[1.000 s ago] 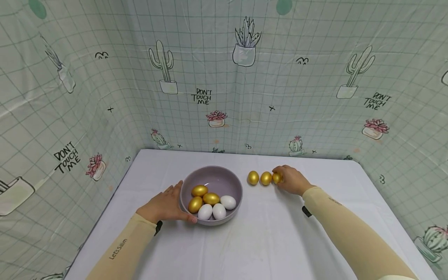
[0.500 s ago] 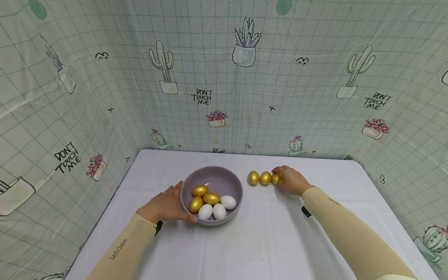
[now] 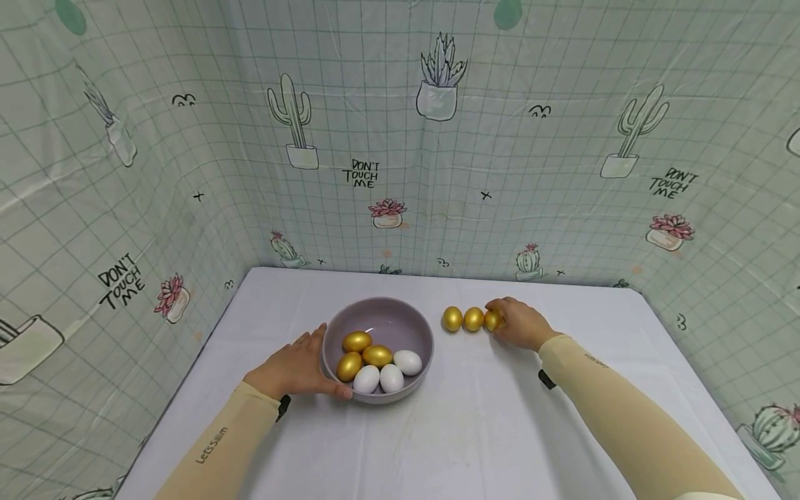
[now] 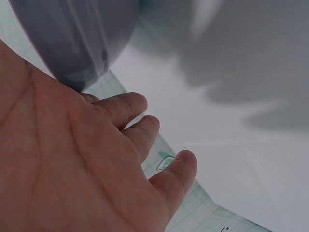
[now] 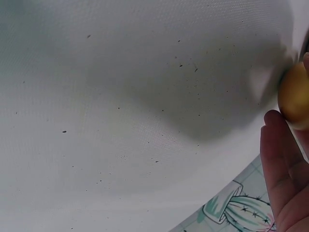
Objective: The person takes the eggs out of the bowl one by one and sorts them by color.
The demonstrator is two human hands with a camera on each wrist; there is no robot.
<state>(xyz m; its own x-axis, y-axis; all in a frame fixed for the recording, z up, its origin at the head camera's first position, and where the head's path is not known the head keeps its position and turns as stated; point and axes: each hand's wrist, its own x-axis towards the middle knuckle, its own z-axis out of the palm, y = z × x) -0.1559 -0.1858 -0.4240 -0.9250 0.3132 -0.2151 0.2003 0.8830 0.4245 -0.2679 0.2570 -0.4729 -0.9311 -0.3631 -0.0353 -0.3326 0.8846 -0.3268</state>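
A mauve bowl point(image 3: 400, 316) stands left of centre on the white table. In it lie three golden eggs point(image 3: 378, 356) and three white eggs point(image 3: 392, 378). My left hand point(image 3: 298, 364) rests spread against the bowl's left side, thumb low at the front; the left wrist view shows several fairly straight fingers below the bowl's wall. To the right of the bowl, two golden eggs point(image 3: 453, 319) stand side by side. My right hand point(image 3: 521, 323) pinches a third golden egg point(image 3: 493, 319) at the right end of this row, partly hidden by the fingers.
The white table point(image 3: 437, 444) meets a hanging cloth point(image 3: 462, 229) with a grid and cactus print at the back and both sides. Small dark specks dot the white surface in the right wrist view.
My right hand has shifted the pinched golden egg slightly left, up against its neighbour, which also moved a little left. The left hand and the bowl stay put.
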